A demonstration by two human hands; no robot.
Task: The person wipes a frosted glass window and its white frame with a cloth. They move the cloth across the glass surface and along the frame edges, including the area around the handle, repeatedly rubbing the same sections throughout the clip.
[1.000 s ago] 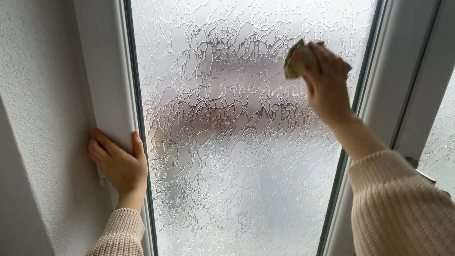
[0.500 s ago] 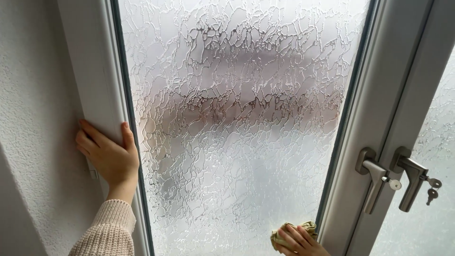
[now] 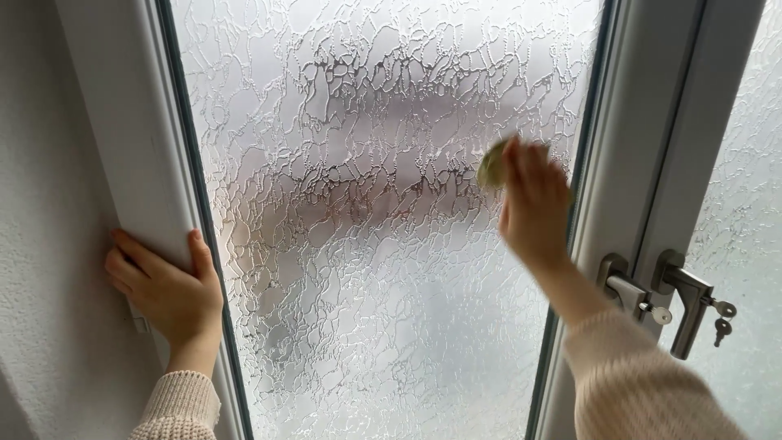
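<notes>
A tall pane of frosted, crackle-patterned glass (image 3: 366,244) fills a white window sash. My left hand (image 3: 167,289) grips the sash's white left frame (image 3: 122,147), fingers wrapped round its outer edge and thumb on the front. My right hand (image 3: 533,204), blurred by motion, presses a small yellow-green cloth (image 3: 491,167) against the glass near the pane's right edge, at mid height. Both arms wear cream knitted sleeves.
A rough white plastered wall (image 3: 41,204) lies left of the frame. To the right stand the white middle frames with two metal window handles (image 3: 631,293), (image 3: 688,301); small keys hang from them (image 3: 721,326). A second frosted pane (image 3: 741,163) is at the far right.
My right hand swept the cloth from high on the pane down to its lower right, then back up to mid height. The view has shifted rightwards; my left hand kept its grip.
</notes>
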